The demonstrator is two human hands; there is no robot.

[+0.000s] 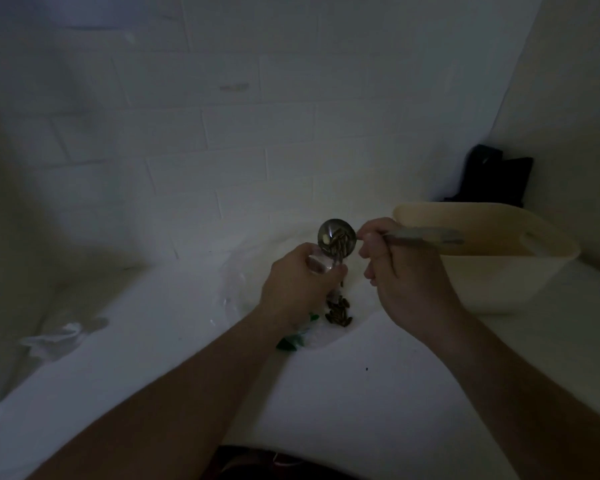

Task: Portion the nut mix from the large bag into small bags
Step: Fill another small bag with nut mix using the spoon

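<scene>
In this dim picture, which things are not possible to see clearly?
- Small bag, head view: its mouth is hidden by the left hand gripping it.
- Nut mix: too dark and small to tell the kinds.
- Spoon handle: blurred, partly hidden in the right hand.
- Beige tub: contents lost in shadow.
- Dark object behind it: unidentifiable.

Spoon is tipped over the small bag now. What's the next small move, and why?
Probably tilt the round metal spoon a little further. Dark nuts still sit in its bowl, at the mouth of the small clear plastic bag gripped by the left hand; some nuts already lie lower in the bag. The right hand holds the handle.
</scene>
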